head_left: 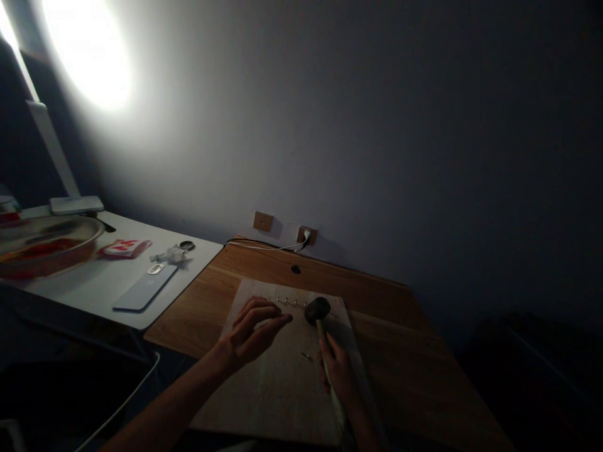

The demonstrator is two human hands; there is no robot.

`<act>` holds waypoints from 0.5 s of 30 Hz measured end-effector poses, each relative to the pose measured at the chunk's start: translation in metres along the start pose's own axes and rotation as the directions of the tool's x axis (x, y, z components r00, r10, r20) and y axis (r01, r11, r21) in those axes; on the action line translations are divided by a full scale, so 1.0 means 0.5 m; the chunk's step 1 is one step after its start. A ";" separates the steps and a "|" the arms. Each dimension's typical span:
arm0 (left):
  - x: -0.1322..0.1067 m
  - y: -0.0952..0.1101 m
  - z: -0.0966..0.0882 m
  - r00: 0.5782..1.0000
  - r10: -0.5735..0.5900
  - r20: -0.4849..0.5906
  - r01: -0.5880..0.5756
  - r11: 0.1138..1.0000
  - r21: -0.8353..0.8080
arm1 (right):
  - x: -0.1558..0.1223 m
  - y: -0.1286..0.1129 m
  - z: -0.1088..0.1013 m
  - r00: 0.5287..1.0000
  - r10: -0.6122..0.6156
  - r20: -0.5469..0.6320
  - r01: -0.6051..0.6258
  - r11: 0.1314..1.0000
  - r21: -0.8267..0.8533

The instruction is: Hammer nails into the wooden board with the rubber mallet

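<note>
My right hand (pixel 336 370) is wrapped around the pale handle of a mallet (pixel 317 309) with a dark, rounded head. That head is over the upper right part of a pale board (pixel 264 389). To its left, my left hand (pixel 257 323) hovers above the board with fingers bent and thumb tip close to the fingertips, as in a pinch. Whatever may be between them is too small and dark to make out. Several small shiny nails (pixel 295 303) stand in a row near the board's far edge. One loose nail-like metal piece (pixel 306 356) lies between my hands.
The board rests on a wooden table (pixel 391 351) against the wall. On a white table (pixel 94 285) at left are a phone (pixel 146 287), crumpled clear plastic (pixel 172 254), a red-and-white packet (pixel 125 248), a large bowl (pixel 89 232) and a lamp (pixel 54 138). Cables (pixel 268 247) run to a wall socket (pixel 307 235).
</note>
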State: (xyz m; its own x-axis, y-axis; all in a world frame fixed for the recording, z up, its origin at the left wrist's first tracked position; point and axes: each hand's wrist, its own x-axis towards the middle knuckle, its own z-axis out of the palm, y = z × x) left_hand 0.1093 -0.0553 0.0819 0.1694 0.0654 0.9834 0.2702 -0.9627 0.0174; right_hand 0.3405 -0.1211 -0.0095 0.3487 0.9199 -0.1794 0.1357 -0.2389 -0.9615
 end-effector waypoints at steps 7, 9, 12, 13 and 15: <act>0.009 0.007 0.011 0.971 -0.148 -0.189 0.138 0.988 -0.066 | 0.009 0.012 0.000 1.000 -0.020 -0.002 0.020 1.000 0.008; 0.001 0.005 0.004 0.979 -0.102 -0.175 0.093 0.994 -0.063 | 0.010 0.013 0.000 1.000 -0.027 0.012 0.026 1.000 0.011; -0.019 0.000 -0.007 0.995 -0.022 -0.096 0.020 0.999 -0.027 | 0.009 0.014 0.000 1.000 -0.020 0.017 0.020 1.000 0.018; -0.025 -0.002 -0.010 0.998 -0.011 -0.068 0.010 1.000 -0.016 | 0.009 0.014 0.000 1.000 -0.018 0.013 0.017 1.000 0.019; -0.034 -0.004 -0.013 0.999 -0.004 -0.031 0.004 1.000 -0.005 | 0.009 0.016 -0.001 1.000 -0.018 0.010 0.018 1.000 0.014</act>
State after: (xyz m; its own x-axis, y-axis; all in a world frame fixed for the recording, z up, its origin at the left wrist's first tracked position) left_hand 0.0998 -0.0562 0.0665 0.1385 0.0606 0.9885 0.2663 -0.9636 0.0218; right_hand 0.3437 -0.1189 -0.0181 0.3372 0.9270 -0.1639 0.1286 -0.2178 -0.9675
